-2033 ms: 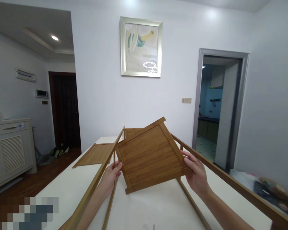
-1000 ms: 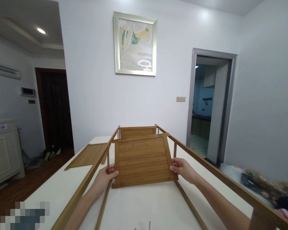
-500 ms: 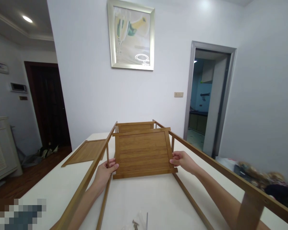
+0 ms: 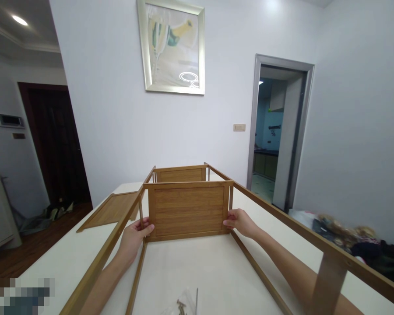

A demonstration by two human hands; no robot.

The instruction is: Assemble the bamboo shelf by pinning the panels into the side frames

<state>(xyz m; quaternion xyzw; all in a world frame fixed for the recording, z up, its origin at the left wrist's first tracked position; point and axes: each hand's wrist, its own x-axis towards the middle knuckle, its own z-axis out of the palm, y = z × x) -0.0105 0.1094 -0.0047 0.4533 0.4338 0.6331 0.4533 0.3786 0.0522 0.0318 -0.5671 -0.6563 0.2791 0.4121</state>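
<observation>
A brown wooden shelf panel [image 4: 188,210] stands upright across a wooden rack frame [image 4: 269,203] that lies on its side on the white table. My left hand [image 4: 135,234] grips the panel's left edge near its lower corner, thumb on the near face, beside a short upright of the frame. On the opposite edge, my right hand [image 4: 241,222] pinches the panel with thumb and fingers. The panel's top corners meet the upper rails, and its bottom edge lies between the lower rails. Farther back, another panel [image 4: 182,175] spans the frame's end.
A loose wooden panel [image 4: 110,210] lies on the white table [image 4: 95,249] at the left. Near the front, a clear bag with several screws [image 4: 181,307] lies beside a thin metal rod [image 4: 197,299]. Clothes [image 4: 344,238] are heaped at the right; a wall stands behind.
The shelf panel has gone from tilted to upright, its top corners now level with the upper rails. Both hands keep their grip. The view has shifted slightly right.
</observation>
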